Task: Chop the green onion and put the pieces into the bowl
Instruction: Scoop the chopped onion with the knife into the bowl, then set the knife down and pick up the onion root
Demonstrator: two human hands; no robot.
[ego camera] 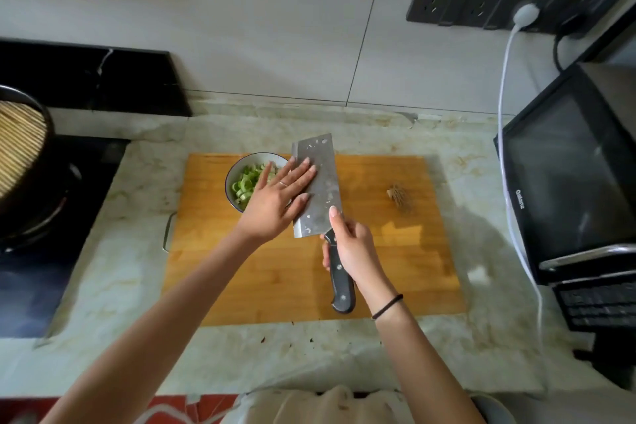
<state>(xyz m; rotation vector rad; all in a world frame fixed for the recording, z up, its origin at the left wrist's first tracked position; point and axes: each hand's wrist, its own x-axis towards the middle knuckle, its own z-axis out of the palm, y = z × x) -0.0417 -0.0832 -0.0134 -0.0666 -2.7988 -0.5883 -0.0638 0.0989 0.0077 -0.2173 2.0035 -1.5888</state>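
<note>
Head view: the cleaver [318,182] is grasped at its handle by the right grip [351,248], the released left grip [275,203] is laid flat on its blade, and any clinging bits should be wiped gently onto the green onion pieces [246,182] in the far-left bowl [230,175].

bowl [231,179] on cutting board's [378,268] far left, cleaver [318,182] just right of it, root end [399,198] further right

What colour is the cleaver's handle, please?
Black, with silver rivets; the head view shows the handle best.
</note>
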